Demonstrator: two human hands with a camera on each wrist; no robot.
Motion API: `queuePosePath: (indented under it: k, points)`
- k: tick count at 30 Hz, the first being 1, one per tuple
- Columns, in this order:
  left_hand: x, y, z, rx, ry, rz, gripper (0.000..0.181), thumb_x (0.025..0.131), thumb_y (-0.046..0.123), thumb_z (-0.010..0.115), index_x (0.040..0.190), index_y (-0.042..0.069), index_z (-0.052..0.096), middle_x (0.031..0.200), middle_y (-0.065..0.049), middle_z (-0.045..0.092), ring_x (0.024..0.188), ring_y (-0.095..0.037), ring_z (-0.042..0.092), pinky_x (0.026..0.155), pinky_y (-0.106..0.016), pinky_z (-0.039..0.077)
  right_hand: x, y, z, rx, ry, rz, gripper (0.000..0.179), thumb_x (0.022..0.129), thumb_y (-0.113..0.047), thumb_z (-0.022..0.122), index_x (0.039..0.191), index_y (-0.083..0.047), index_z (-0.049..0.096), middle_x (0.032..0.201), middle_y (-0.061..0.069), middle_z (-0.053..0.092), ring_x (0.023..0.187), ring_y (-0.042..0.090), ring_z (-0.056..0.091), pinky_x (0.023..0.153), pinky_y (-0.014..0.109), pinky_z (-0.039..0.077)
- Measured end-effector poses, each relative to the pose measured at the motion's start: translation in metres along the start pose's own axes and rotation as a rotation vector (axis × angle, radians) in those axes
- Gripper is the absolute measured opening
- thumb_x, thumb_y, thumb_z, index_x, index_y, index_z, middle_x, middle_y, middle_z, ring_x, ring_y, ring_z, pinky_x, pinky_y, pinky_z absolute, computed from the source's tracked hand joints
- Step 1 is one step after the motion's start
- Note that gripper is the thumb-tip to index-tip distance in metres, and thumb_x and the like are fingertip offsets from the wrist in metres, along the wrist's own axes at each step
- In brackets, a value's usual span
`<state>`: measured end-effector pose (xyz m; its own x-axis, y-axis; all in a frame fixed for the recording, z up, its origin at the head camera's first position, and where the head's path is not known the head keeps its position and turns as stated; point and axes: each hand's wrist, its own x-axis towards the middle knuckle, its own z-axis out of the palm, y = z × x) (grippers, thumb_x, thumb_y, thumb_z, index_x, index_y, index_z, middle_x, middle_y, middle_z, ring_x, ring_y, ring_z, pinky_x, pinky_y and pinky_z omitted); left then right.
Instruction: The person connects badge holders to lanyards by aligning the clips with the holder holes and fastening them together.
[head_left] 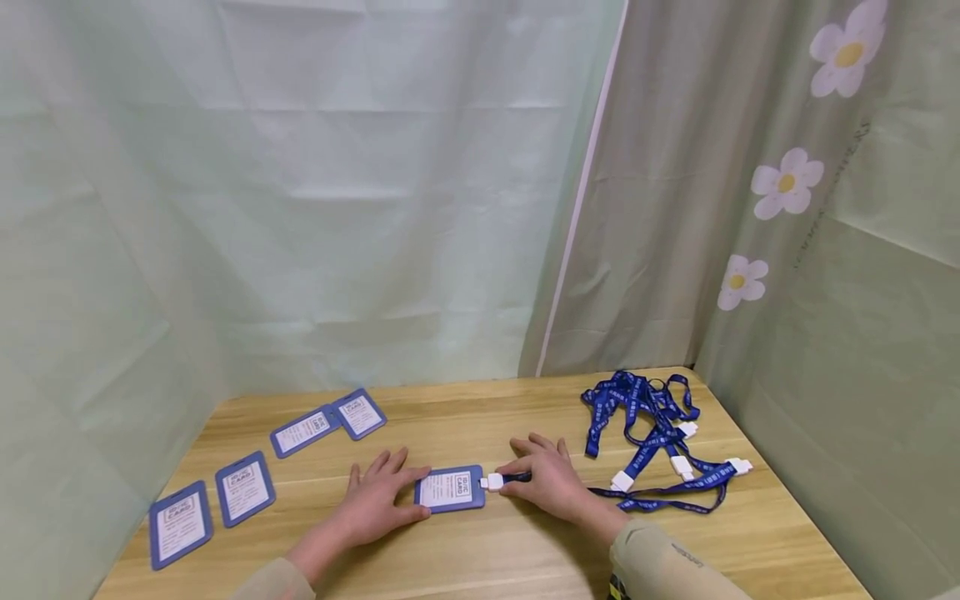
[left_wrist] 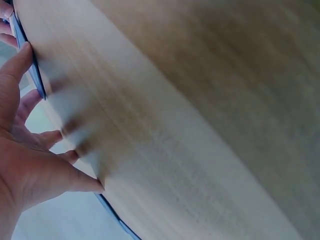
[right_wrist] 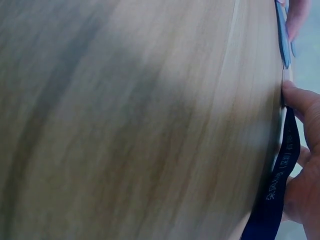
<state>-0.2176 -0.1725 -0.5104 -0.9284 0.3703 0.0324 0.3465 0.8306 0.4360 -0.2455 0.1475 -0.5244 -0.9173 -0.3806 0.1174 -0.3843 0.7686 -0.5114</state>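
Observation:
A blue ID card holder (head_left: 451, 489) lies sideways at the middle of the table, its slotted end to the right. My left hand (head_left: 384, 497) holds its left end between thumb and forefinger, the other fingers spread on the wood. My right hand (head_left: 550, 481) pinches the white clip (head_left: 492, 482) of a blue lanyard at the holder's slotted end. Whether the clip is hooked through the slot is too small to tell. In the right wrist view the lanyard strap (right_wrist: 280, 175) runs from the clip beneath that hand.
Several blue lanyards (head_left: 637, 408) with white clips lie heaped at the back right. Two card holders (head_left: 303, 431) touch at the back left; another holder (head_left: 245, 488) and one more holder (head_left: 180, 524) lie nearer the left edge. Curtains (head_left: 360, 208) enclose the wooden table (head_left: 465, 425).

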Motion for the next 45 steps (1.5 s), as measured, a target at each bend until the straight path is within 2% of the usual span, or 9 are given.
queuePosePath:
  k: [23, 45]
  points:
    - [0.0027, 0.0001, 0.0018, -0.045, -0.029, -0.025, 0.062, 0.085, 0.049, 0.08, 0.139, 0.024, 0.064, 0.159, -0.022, 0.038, 0.148, -0.052, 0.022, 0.105, -0.085, 0.001, 0.0008, 0.0017, 0.0027, 0.04, 0.011, 0.006, 0.028, 0.085, -0.042, 0.083, 0.109, -0.029, 0.082, 0.149, 0.011, 0.055, 0.147, 0.041, 0.034, 0.112, 0.078, 0.003]
    - [0.0045, 0.0006, 0.0022, -0.037, -0.034, -0.032, 0.061, 0.085, 0.05, 0.08, 0.139, 0.026, 0.064, 0.16, -0.021, 0.038, 0.148, -0.052, 0.022, 0.105, -0.085, 0.001, 0.0016, 0.0008, 0.0023, 0.057, 0.021, 0.006, 0.027, 0.083, -0.04, 0.085, 0.107, -0.027, 0.083, 0.147, 0.012, 0.056, 0.146, 0.042, 0.036, 0.111, 0.079, 0.003]
